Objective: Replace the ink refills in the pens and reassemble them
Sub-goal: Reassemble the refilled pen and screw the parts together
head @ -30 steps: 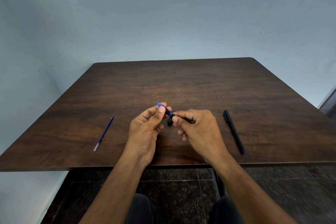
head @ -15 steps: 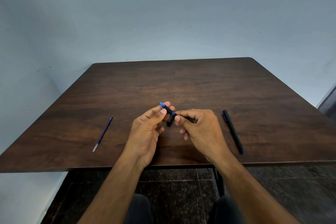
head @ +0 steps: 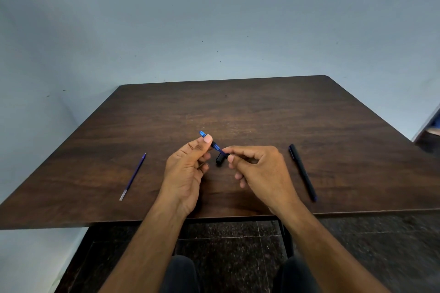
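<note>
Over the tabletop [head: 238,107], the left hand [head: 188,169] pinches a blue pen section [head: 209,141] while the right hand [head: 259,169] grips a black piece [head: 220,159], probably the barrel (hard to tell). A loose refill [head: 132,176] lies well left; a black pen [head: 302,172] waits right. Reassembly looks midway, the second pen untouched.

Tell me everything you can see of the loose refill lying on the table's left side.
The refill is a thin, straight blue-violet stick, plastic by its look, with a pale, clear-looking near end and a fine point at the far end. It lies flat on the table, angled slightly rightward going away, left of the left hand, untouched.
</note>
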